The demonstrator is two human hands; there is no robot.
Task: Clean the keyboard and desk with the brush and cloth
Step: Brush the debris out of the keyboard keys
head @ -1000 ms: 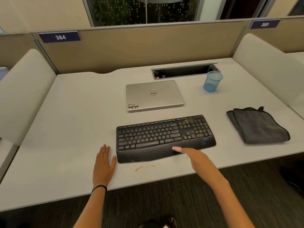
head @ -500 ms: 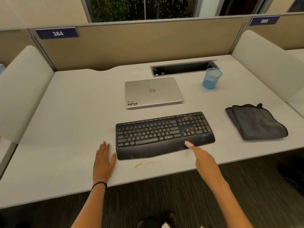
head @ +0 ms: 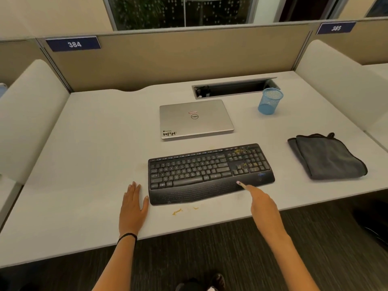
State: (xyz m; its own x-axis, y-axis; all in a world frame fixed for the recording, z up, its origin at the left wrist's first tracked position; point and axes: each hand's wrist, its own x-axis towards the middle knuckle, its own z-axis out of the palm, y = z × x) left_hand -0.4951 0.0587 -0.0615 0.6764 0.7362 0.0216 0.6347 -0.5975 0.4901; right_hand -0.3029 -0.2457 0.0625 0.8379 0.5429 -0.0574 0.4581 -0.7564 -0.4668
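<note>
White desk (head: pixel 94 143), near edge: I see L hand (head: pixel 133 206) lying flat, fingers straight, grasping nothing, just left of the black keyboard (head: pixel 210 173). Yellow crumbs (head: pixel 177 211) on desk just near of it; more specks on its right-side keys. Closed silver laptop (head: pixel 196 119) sits farther back. R hand (head: pixel 262 204) has one straight finger on the kbd's palm rest, holding nothing. Blue mesh cup (head: pixel 269 101) far right. Grey cloth (head: pixel 327 157) lies folded right of keyboard, apart.

Office: numbered partition (head: pixel 178 61), desk (head: pixel 94 148) w/ laptop (head: pixel 195 119) & keyboard (head: pixel 210 171).
</note>
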